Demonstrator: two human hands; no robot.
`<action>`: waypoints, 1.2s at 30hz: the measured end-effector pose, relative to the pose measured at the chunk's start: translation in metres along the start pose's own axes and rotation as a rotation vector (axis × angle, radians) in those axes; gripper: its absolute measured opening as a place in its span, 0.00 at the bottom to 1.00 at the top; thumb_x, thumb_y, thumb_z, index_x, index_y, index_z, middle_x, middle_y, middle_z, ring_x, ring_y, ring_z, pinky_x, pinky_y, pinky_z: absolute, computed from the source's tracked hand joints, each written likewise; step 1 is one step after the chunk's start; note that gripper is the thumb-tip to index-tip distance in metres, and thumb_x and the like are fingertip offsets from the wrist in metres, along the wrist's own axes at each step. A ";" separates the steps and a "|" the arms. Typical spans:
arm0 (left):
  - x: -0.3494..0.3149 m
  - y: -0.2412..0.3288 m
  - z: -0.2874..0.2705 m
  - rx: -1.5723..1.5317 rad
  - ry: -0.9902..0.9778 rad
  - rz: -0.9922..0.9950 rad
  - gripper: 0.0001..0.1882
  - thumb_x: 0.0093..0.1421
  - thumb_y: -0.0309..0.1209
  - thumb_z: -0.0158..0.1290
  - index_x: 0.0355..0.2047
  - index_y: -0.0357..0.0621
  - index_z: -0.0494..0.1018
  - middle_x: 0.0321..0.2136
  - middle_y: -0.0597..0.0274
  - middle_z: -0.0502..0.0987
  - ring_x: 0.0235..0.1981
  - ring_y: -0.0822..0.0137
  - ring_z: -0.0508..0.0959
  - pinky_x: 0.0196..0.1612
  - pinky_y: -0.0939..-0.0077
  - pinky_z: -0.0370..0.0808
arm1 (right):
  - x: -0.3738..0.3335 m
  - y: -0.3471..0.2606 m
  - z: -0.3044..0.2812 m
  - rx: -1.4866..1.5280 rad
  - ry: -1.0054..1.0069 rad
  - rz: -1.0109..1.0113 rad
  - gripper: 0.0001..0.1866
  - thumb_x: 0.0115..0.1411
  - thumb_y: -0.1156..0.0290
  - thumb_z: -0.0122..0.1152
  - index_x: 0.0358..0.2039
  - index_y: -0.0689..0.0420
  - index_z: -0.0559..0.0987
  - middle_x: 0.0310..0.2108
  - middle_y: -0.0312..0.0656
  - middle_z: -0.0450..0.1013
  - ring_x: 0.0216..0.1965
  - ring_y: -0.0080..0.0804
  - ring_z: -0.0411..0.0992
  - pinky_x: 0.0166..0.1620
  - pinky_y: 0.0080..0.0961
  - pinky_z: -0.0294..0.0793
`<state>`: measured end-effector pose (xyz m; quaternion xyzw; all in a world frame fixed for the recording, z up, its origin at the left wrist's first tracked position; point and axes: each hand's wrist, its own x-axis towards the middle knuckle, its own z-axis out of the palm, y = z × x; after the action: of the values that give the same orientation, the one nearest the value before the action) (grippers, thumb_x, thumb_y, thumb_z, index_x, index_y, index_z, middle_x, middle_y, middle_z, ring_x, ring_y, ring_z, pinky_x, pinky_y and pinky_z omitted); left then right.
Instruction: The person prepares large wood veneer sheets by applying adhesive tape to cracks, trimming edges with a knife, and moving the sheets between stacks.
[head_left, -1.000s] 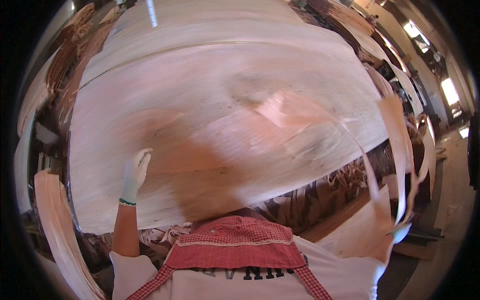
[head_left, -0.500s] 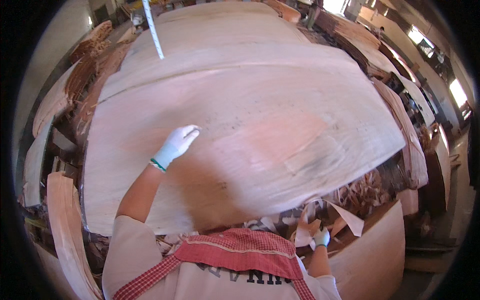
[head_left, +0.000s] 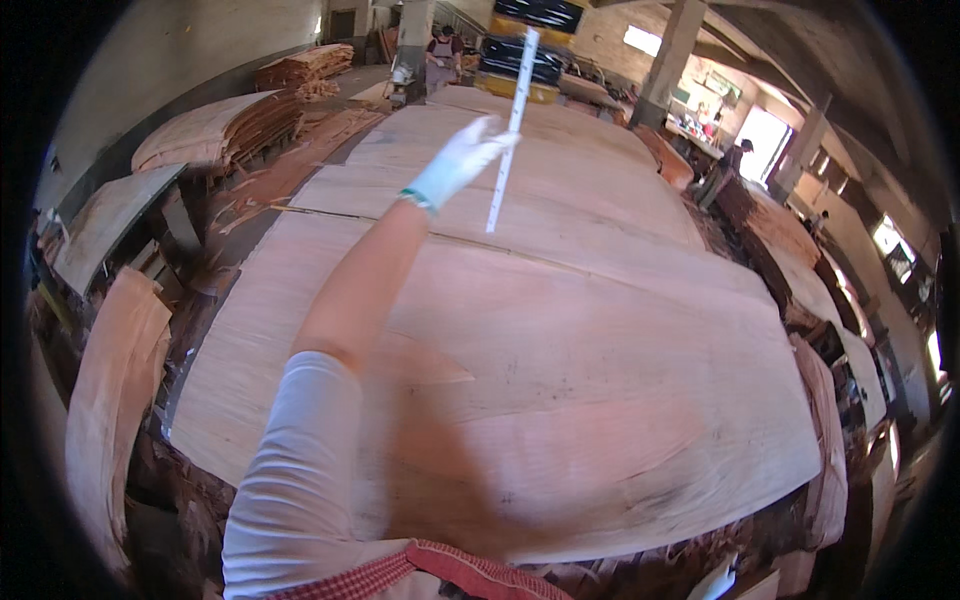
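My left hand (head_left: 466, 158), in a white glove with a green cuff edge, is raised over the far part of a wide wood veneer sheet (head_left: 560, 330). Its fingers look apart, with some blur. Their tips meet or overlap a narrow white tape strip (head_left: 503, 175) with small dark marks, which hangs down at a slant; no firm grip shows. At the lower edge lies a pale, blurred shape (head_left: 715, 580). It may be my right glove, but its fingers cannot be made out.
Veneer stacks (head_left: 215, 130) stand at the left, with a curved bundle (head_left: 115, 370) nearer. More stacks (head_left: 775, 225) line the right side. A dark seam (head_left: 440, 236) crosses the table. Beyond it are a black-and-yellow object (head_left: 520, 60), a standing person (head_left: 443, 62) and another person (head_left: 728, 170).
My left hand has risen from the veneer surface to the hanging strip. The view has tilted up, showing more of the room. My right hand, formerly at a curled veneer scrap, no longer shows clearly.
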<state>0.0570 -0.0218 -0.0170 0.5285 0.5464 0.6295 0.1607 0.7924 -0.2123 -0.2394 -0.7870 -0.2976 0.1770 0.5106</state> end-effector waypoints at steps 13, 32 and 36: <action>-0.135 -0.020 -0.017 -0.552 -0.144 -0.330 0.13 0.63 0.32 0.53 0.43 0.35 0.74 0.37 0.57 0.79 0.36 0.66 0.80 0.43 0.74 0.78 | -0.271 -0.372 0.360 0.237 -1.337 -0.833 0.23 0.64 0.52 0.53 0.46 0.60 0.76 0.36 0.40 0.78 0.38 0.23 0.74 0.27 0.20 0.69; -0.016 0.072 -0.050 -0.586 -0.129 -0.136 0.21 0.64 0.39 0.50 0.46 0.31 0.70 0.44 0.43 0.76 0.45 0.57 0.79 0.46 0.68 0.77 | -0.316 -0.368 0.328 0.529 -1.318 -0.588 0.10 0.65 0.64 0.50 0.37 0.57 0.73 0.26 0.37 0.74 0.22 0.22 0.72 0.20 0.19 0.66; -0.003 0.076 -0.036 -0.460 -0.209 -0.075 0.17 0.64 0.31 0.49 0.44 0.25 0.70 0.40 0.45 0.78 0.43 0.57 0.80 0.46 0.70 0.78 | -0.287 -0.368 0.334 0.465 -1.164 -0.656 0.12 0.64 0.64 0.52 0.42 0.58 0.76 0.33 0.37 0.75 0.27 0.21 0.71 0.22 0.19 0.67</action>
<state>0.0560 -0.0697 0.0527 0.5196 0.3885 0.6727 0.3558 0.2735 -0.0544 -0.0511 -0.3049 -0.6986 0.4650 0.4503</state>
